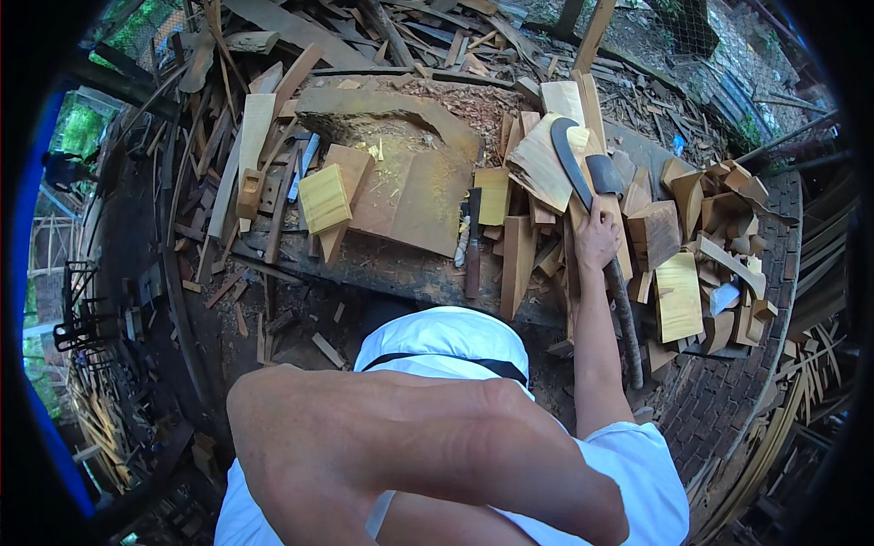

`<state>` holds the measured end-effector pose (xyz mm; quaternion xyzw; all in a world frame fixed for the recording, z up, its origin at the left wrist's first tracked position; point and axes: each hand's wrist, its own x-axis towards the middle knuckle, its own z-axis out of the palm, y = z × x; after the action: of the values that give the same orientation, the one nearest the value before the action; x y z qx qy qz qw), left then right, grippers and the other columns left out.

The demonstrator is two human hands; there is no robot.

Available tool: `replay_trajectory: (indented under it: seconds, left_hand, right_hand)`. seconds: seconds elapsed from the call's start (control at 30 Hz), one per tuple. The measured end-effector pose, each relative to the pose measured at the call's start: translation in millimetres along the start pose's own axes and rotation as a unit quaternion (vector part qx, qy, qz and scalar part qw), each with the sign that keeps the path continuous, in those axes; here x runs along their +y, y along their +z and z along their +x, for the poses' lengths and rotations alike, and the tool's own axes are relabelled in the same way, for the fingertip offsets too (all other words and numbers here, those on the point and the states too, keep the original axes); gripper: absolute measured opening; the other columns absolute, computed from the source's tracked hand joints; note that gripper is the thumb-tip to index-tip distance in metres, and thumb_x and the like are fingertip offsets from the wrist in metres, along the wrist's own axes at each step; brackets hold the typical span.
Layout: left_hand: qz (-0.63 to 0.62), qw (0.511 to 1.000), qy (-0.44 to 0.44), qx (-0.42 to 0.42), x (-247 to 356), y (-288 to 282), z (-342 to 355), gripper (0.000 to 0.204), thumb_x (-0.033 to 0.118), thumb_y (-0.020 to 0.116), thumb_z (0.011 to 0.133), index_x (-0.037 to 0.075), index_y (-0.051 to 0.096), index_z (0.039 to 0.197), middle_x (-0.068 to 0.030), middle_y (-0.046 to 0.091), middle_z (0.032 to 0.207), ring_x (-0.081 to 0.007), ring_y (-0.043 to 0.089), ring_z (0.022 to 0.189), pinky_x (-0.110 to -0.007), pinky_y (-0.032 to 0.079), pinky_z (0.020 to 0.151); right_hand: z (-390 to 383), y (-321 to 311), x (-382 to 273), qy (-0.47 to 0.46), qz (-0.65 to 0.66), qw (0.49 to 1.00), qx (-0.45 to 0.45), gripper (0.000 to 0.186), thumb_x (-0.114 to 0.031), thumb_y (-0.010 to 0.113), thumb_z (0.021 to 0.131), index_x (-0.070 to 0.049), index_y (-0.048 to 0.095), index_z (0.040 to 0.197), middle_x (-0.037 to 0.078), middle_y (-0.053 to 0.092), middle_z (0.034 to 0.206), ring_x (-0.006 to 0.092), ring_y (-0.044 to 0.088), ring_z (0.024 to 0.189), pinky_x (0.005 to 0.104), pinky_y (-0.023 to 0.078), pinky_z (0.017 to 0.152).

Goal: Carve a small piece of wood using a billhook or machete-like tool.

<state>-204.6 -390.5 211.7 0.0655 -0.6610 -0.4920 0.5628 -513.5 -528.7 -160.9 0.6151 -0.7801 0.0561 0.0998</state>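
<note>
My right hand reaches forward over a pile of wood and is closed at the neck of a sickle-like tool. That tool's dark curved blade arches beyond the fingers, and its long bent handle runs back beside my forearm. Touching or close to the fingertips is a dark hatchet-like blade; its handle is hard to make out. Pale wood blocks lie under and beside the blades. My left arm crosses very near the camera, bent; its fingers are hidden.
A hollowed wooden block with shavings sits mid-bench. A dark chisel-like tool lies nearer me. Yellowish blocks stand left; cut pieces pile up right. Scrap wood covers the far side. A white cap-like cloth shows below.
</note>
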Motion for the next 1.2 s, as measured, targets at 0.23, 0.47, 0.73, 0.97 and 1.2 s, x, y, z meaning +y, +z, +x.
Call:
replay_trajectory:
  seconds: [0.23, 0.47, 0.73, 0.97, 1.2]
  left_hand:
    - [0.028, 0.996, -0.071, 0.051, 10.5, -3.8, 7.1, 0.027, 0.019, 0.075, 0.079, -0.002, 0.063, 0.091, -0.0176, 0.061, 0.092, -0.0307, 0.065, 0.081, -0.042, 0.055, 0.075]
    - [0.072, 0.976, -0.159, 0.132, 15.9, -28.3, 5.5, 0.037, 0.017, 0.075, 0.077, -0.011, 0.063, 0.098, -0.0235, 0.061, 0.105, -0.0294, 0.065, 0.091, -0.039, 0.052, 0.08]
    - [0.459, 0.749, -0.478, 0.026, -87.0, -281.5, -169.1, 0.089, 0.035, 0.079, 0.075, 0.016, 0.034, 0.149, -0.0226, 0.032, 0.15, -0.0391, 0.04, 0.133, -0.044, 0.034, 0.109]
    - [0.617, 0.555, -0.556, -0.038, -119.6, -275.9, -244.8, 0.136, 0.054, 0.089, 0.051, 0.022, 0.008, 0.156, -0.0232, 0.016, 0.155, -0.0443, 0.023, 0.14, -0.052, 0.026, 0.112]
    - [0.661, 0.472, -0.581, 0.05, -135.5, -234.8, -209.6, 0.136, 0.073, 0.078, 0.051, 0.01, 0.015, 0.154, -0.0245, 0.035, 0.144, -0.0417, 0.03, 0.138, -0.063, 0.024, 0.108]
  right_hand:
    - [1.2, -4.0, -5.5, -0.008, 0.002, 1.0, 0.0, 0.051, -0.033, 0.06, 0.088, -0.031, 0.049, 0.138, 0.004, 0.058, 0.107, 0.0272, 0.056, 0.097, 0.0457, 0.048, 0.076]
    - [1.8, 3.6, -6.6, -0.012, 0.002, 1.0, -0.016, 0.05, -0.034, 0.057, 0.09, -0.03, 0.047, 0.139, 0.007, 0.058, 0.112, 0.0305, 0.058, 0.1, 0.0482, 0.048, 0.077]
    - [5.8, -4.1, 8.4, -0.023, 0.032, 0.999, -0.035, 0.054, -0.039, 0.058, 0.088, -0.03, 0.046, 0.14, 0.007, 0.059, 0.117, 0.0315, 0.058, 0.104, 0.0483, 0.048, 0.081]
    - [-38.6, -79.3, -70.9, -0.248, 0.257, 0.933, 0.038, 0.036, -0.017, 0.063, 0.086, -0.015, 0.059, 0.122, 0.011, 0.058, 0.108, 0.0313, 0.054, 0.105, 0.047, 0.045, 0.089]
    - [-114.8, -3.3, -136.5, -0.237, 0.271, 0.892, -0.274, 0.035, -0.018, 0.065, 0.085, -0.006, 0.048, 0.113, 0.022, 0.053, 0.105, 0.0434, 0.059, 0.095, 0.0492, 0.051, 0.081]
